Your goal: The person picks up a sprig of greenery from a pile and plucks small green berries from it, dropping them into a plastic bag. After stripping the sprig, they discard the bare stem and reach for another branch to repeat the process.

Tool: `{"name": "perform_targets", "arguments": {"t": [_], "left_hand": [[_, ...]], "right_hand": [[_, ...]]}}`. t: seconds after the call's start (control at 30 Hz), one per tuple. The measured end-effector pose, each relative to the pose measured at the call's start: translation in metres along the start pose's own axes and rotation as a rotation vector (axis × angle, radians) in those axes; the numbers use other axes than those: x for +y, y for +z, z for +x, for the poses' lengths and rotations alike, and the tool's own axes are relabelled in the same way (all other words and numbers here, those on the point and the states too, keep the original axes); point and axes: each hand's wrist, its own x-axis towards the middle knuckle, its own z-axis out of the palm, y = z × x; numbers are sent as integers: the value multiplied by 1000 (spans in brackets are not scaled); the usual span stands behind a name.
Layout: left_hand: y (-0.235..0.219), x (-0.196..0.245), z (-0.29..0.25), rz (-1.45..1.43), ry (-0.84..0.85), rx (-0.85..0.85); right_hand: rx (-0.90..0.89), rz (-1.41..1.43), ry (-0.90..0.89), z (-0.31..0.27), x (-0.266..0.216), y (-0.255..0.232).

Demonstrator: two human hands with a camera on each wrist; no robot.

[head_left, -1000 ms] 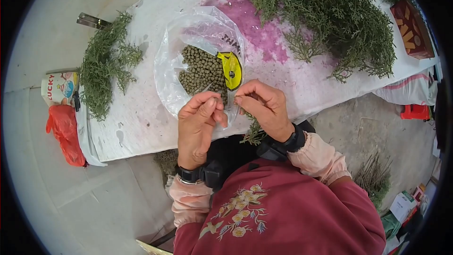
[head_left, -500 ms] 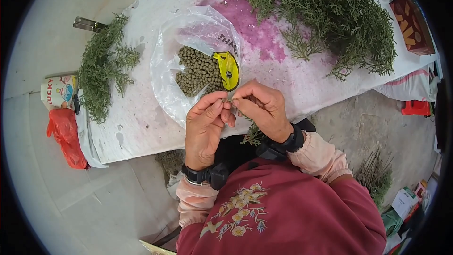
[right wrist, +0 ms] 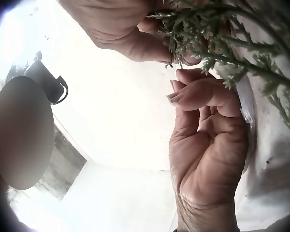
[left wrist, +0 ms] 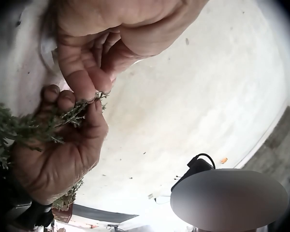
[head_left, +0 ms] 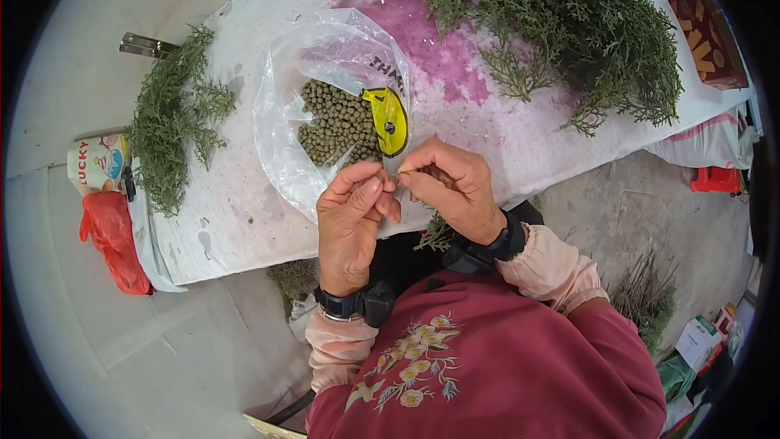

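In the head view, my left hand and right hand face each other, fingertips almost meeting, over the table's near edge. My right hand grips a green conifer sprig, whose scaly leaves spread beside the palm in the right wrist view. Its thin tip pokes out at the right thumb. The thumb and fingertips of my left hand come together right at that tip; I cannot tell what sits between them. Just beyond the hands lies a clear plastic bag holding many small round greenish-brown pellets and a yellow packet.
A large heap of conifer branches covers the table's far right, beside a red box. A smaller pile of branches lies at the left edge. A red plastic bag hangs there, below a printed paper cup.
My left hand has moved right, away from the bag's near edge, until its fingertips came up to the right hand's. The right hand has kept its grip on the sprig, barely moving.
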Motion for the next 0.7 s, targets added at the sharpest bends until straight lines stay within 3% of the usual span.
{"name": "perform_targets", "arguments": {"t": [0.7], "left_hand": [[2, 0, 1, 11, -29, 21]], "right_hand": [[-38, -3, -33, 2, -6, 1]]}}
